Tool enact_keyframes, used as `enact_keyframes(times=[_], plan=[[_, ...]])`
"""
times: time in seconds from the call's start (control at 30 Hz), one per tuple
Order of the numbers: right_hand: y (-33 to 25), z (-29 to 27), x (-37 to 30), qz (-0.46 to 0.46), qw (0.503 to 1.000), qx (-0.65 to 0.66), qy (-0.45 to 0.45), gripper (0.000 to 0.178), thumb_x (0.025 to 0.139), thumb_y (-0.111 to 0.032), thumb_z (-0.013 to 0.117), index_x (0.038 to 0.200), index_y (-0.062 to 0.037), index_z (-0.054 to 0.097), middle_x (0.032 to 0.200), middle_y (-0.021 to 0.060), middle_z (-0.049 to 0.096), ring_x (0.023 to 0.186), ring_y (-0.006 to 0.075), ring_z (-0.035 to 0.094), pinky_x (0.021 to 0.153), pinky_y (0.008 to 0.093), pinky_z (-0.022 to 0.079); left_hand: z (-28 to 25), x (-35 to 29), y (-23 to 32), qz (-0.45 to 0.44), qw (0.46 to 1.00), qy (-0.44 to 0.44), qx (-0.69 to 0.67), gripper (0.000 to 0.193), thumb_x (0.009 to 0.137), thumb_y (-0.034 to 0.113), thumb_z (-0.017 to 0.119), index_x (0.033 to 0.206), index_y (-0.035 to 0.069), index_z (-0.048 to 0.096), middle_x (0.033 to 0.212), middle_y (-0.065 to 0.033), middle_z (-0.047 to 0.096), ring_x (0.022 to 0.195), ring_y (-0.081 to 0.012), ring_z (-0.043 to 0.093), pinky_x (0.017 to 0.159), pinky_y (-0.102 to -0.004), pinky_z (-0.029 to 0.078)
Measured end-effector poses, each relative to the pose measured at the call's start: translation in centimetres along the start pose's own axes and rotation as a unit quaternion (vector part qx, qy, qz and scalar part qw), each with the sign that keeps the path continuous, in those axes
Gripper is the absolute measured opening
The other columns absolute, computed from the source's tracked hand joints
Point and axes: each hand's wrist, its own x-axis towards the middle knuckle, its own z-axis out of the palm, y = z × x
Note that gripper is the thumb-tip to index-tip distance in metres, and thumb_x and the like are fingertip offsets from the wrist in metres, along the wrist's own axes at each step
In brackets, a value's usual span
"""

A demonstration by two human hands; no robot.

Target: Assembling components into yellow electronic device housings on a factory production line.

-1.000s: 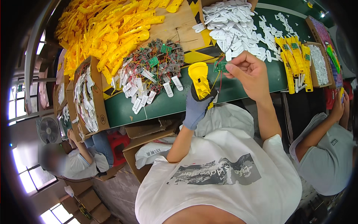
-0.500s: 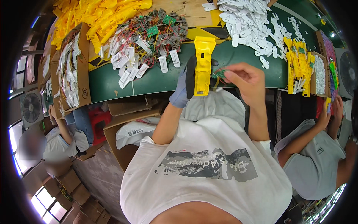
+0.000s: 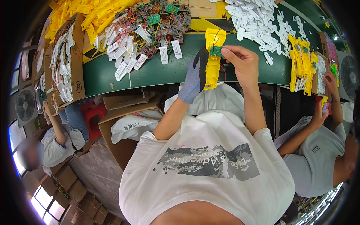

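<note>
My left hand (image 3: 195,73), in a blue-grey glove with dark fingers, is closed around the left side of a long yellow plastic housing (image 3: 212,75) held upright above the table's near edge. Between the bare thumb and fingers of my right hand (image 3: 243,62) is a small green circuit board (image 3: 216,51). The board lies across the upper part of the housing's face; whether it rests on it or hovers just in front I cannot tell. A thin dark wire rises from the board, and a red one hangs below it.
On the green table (image 3: 101,77) lie wired parts with white covers (image 3: 127,52), yellow housings (image 3: 101,15) and white plastic pieces (image 3: 253,22). A box of white parts (image 3: 78,63) stands left. Yellow housings with boards (image 3: 302,62) lie right. Co-workers sit on both sides.
My right hand has brought the circuit board left and up, across the yellow housing. The housing has shifted slightly right and up in view, still in my left hand.
</note>
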Motion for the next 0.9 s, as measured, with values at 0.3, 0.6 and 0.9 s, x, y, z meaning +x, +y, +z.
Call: enact_keyframes(times=[0.3, 0.6, 0.9], plan=[[0.3, 0.0, -0.2, -0.002, 1.0, 0.006, -0.001, 0.016, 0.077, -0.005, 0.069, 0.091, 0.0019, 0.068, 0.08, 0.0056, 0.067, 0.069, 0.0067, 0.059, 0.063, 0.0183, 0.047, 0.4, -0.1, 0.4, 0.005, 0.999, -0.005, 0.046, 0.035, 0.094, 0.035, 0.045, 0.111, 0.004, 0.05, 0.08, -0.0041, 0.058, 0.064, -0.0097, 0.057, 0.055, -0.0228, 0.046], [0.7, -0.3, -0.7, -0.124, 0.959, -0.255, -0.016, 0.018, 0.088, -0.018, 0.054, 0.087, -0.0006, 0.06, 0.067, 0.0062, 0.052, 0.054, 0.0104, 0.045, 0.049, 0.0251, 0.035, 0.1, 0.2, -0.1, 0.019, 0.997, 0.04, 0.064, 0.029, 0.094, 0.029, 0.046, 0.108, 0.004, 0.051, 0.078, -0.002, 0.056, 0.063, -0.0065, 0.053, 0.053, -0.0226, 0.044], [0.0, 0.5, -0.9, -0.087, 0.97, -0.215, -0.076, 0.018, 0.09, -0.017, 0.051, 0.082, -0.0012, 0.051, 0.065, 0.0036, 0.048, 0.056, 0.0091, 0.043, 0.05, 0.0256, 0.034, -0.2, 0.5, -0.4, 0.043, 0.994, 0.045, 0.089, 0.026, 0.094, 0.025, 0.047, 0.108, 0.003, 0.052, 0.077, -0.0016, 0.054, 0.064, -0.0053, 0.05, 0.055, -0.0225, 0.043]])
